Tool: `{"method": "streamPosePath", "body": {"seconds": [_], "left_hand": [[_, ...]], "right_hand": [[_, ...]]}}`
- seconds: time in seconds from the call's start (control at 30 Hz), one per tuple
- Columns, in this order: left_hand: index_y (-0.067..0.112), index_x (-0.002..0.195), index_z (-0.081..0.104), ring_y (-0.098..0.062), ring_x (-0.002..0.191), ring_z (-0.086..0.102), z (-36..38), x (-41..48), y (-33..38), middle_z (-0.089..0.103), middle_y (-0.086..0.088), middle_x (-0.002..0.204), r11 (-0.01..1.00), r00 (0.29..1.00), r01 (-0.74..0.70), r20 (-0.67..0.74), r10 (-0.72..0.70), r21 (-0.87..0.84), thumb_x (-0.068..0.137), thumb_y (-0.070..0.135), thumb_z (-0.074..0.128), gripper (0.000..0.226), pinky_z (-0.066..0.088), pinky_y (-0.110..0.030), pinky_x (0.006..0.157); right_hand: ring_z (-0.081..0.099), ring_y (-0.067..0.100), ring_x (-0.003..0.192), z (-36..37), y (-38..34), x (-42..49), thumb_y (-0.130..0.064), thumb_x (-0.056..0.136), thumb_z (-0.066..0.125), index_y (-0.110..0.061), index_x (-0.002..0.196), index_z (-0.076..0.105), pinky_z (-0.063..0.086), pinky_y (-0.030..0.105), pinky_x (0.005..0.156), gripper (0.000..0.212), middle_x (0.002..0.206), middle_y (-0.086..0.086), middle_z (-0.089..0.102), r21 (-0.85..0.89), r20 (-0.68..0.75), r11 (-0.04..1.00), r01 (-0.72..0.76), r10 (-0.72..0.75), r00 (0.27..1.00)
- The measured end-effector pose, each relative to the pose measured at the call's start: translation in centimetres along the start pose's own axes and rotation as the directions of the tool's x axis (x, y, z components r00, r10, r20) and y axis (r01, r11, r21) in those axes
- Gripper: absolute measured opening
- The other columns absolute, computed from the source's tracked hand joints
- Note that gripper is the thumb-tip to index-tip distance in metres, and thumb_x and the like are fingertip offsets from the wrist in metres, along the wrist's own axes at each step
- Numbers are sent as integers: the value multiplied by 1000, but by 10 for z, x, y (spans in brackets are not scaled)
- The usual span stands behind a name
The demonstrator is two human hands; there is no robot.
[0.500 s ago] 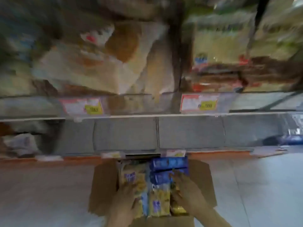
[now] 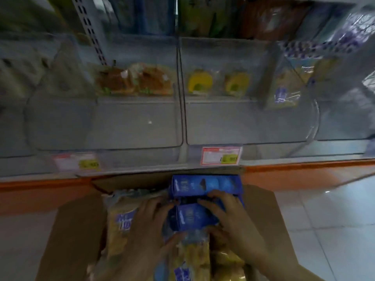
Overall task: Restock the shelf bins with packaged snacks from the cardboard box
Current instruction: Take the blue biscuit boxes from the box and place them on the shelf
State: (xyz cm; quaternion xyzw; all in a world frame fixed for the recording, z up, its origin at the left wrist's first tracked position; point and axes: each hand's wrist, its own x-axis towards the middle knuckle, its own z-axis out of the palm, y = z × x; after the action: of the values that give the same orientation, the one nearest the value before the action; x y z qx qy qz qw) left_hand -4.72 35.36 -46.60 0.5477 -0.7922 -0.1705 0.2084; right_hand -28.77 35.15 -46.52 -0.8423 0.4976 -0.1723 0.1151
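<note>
Possibly the blue pack [image 2: 192, 219], gripped between left hand [image 2: 149, 220] and right hand [image 2: 230, 217], slips if squeezed unevenly.

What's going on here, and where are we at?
A person works over an open brown cardboard box on the floor below the clear plastic shelf bins. The left-hand grip and right-hand grip hold the nearer blue rectangular snack carton by its ends, down in the box. A second blue carton lies behind it, with yellow bagged snacks beside it. The bins hold few packs, and nothing is lifted out yet.
</note>
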Motion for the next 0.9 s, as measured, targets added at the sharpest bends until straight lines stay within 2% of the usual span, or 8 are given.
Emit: {"method": "streamPosePath", "body": {"seconds": [0.17, 0.23, 0.3, 0.37, 0.47, 0.57, 0.77, 0.9], "left_hand": [[54, 108, 45, 9, 103, 46, 11, -2, -10, 44, 36, 114, 946, 994, 108, 14, -109, -307, 62, 75, 58, 53, 36, -15, 85], [52, 108, 48, 13, 105, 48, 8, -1, -12, 50, 36, 110, 921, 991, 119, -9, -131, -371, 62, 75, 62, 53, 37, -6, 82], [50, 112, 50, 13, 105, 50, 1, 1, -10, 53, 33, 112, 897, 995, 93, 17, -95, -432, 67, 72, 64, 52, 38, -3, 81], [49, 118, 50, 8, 106, 53, -4, 3, -7, 53, 30, 114, 880, 997, 73, 39, -62, -470, 71, 68, 65, 53, 45, -11, 84], [45, 117, 52, 5, 104, 55, -6, 7, -9, 53, 31, 113, 856, 995, 98, 43, -88, -508, 69, 64, 68, 54, 52, -28, 86], [42, 116, 54, 2, 101, 58, -7, 9, -12, 56, 27, 112, 852, 997, 82, 33, -76, -517, 69, 61, 73, 53, 54, -32, 84], [58, 107, 52, 3, 98, 60, -19, 8, -20, 58, 30, 111, 813, 999, 33, -6, -45, -581, 67, 61, 75, 46, 54, -27, 79], [59, 101, 54, 7, 92, 61, -35, 0, -35, 62, 28, 103, 801, 998, 19, -34, -49, -599, 64, 64, 74, 42, 51, -12, 68]], "right_hand": [[46, 12, 120, -17, 13, 2, -56, 90, 51, -30, 131, 52, 41, 28, 99, 49, 134, -5, 45, 127, -34, 992, 20, -16, 999], [45, 12, 122, -27, 20, 10, -50, 91, 51, -24, 128, 57, 40, 31, 101, 45, 131, -2, 52, 98, -107, 995, 12, -2, 994], [43, 14, 127, -32, 25, 16, -41, 91, 57, -22, 132, 53, 38, 38, 106, 46, 135, -3, 51, 78, -54, 996, -39, 43, 998], [40, 14, 130, -29, 29, 21, -38, 91, 59, -22, 139, 45, 36, 38, 108, 52, 140, -3, 45, 30, 17, 997, -70, 70, 997], [43, 20, 124, -28, 31, 30, -37, 89, 62, -17, 138, 48, 37, 37, 104, 54, 132, 4, 49, -32, 10, 997, -74, 75, 997], [43, 22, 120, -29, 32, 37, -34, 88, 65, -17, 132, 54, 35, 35, 104, 49, 127, 5, 51, -67, 1, 995, -72, 72, 997], [44, 20, 123, -24, 30, 31, -34, 90, 62, -20, 132, 48, 40, 41, 100, 47, 134, 1, 46, -76, 55, 989, -128, 132, 990], [40, 20, 125, -23, 28, 37, -43, 86, 64, -23, 132, 49, 35, 42, 103, 53, 130, 1, 44, -108, 75, 979, -171, 179, 981]]}}
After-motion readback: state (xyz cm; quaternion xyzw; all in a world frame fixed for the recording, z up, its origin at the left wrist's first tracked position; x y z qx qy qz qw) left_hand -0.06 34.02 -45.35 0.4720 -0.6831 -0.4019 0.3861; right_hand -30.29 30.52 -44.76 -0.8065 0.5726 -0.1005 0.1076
